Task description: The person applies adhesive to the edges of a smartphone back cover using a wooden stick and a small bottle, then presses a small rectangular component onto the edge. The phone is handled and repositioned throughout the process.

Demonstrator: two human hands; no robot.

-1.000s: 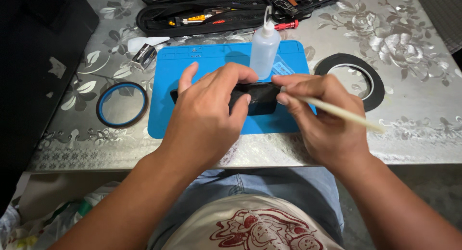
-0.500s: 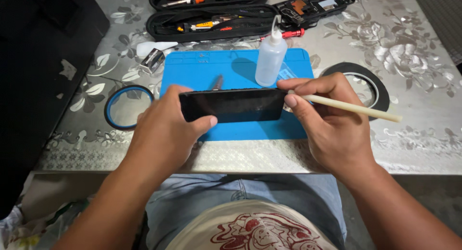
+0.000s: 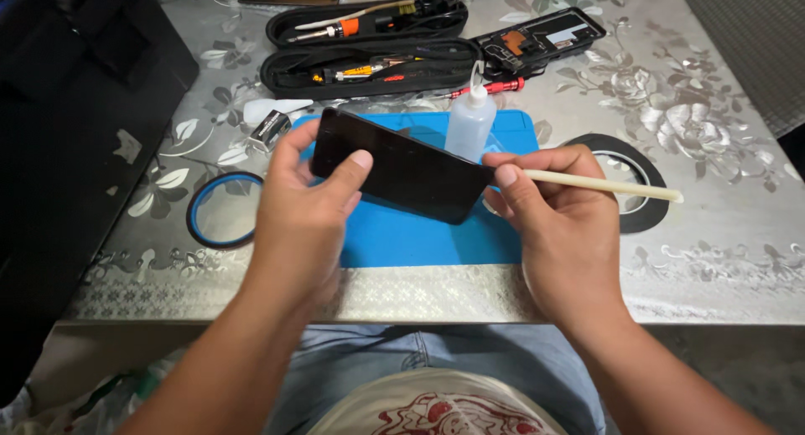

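The left hand (image 3: 306, 204) pinches the black phone (image 3: 402, 173) by its left end, thumb on its face, holding it tilted above the blue mat (image 3: 436, 234). The right hand (image 3: 553, 209) grips a cream stick (image 3: 604, 186), its tip apparently at the phone's right edge. Prying seems underway; steady, shallow pressure is needed. Both wrists hover near the table edge (image 3: 419, 292).
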